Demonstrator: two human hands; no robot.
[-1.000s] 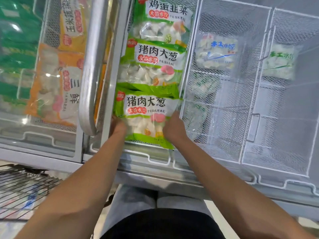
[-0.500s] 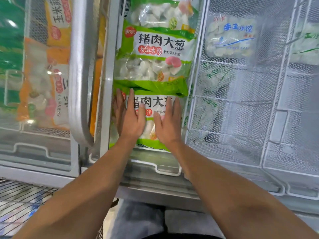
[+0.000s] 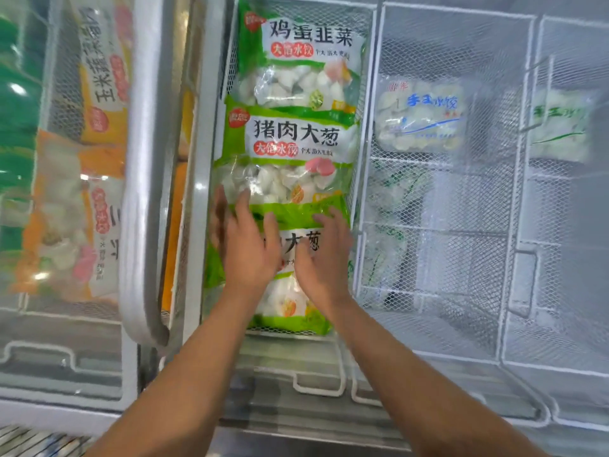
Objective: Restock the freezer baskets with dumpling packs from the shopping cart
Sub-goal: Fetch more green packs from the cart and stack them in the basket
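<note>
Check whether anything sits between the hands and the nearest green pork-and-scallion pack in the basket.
Nothing visible does. The left hand and right hand, fingers straight, lie directly over the nearest green pack, already inside the wire basket.

A chest freezer (image 3: 296, 364) carries white wire baskets side by side. The middle basket (image 3: 370, 94) holds three green dumpling packs in a row, each overlapping the next: the far pack (image 3: 303, 61), the middle pack (image 3: 293, 153) and the near pack (image 3: 296, 305). The basket to the right (image 3: 445, 331) holds a clear pack with blue writing (image 3: 421, 117) at its far end. A basket at the left (image 3: 62, 94) holds orange packs (image 3: 66, 219).
</note>
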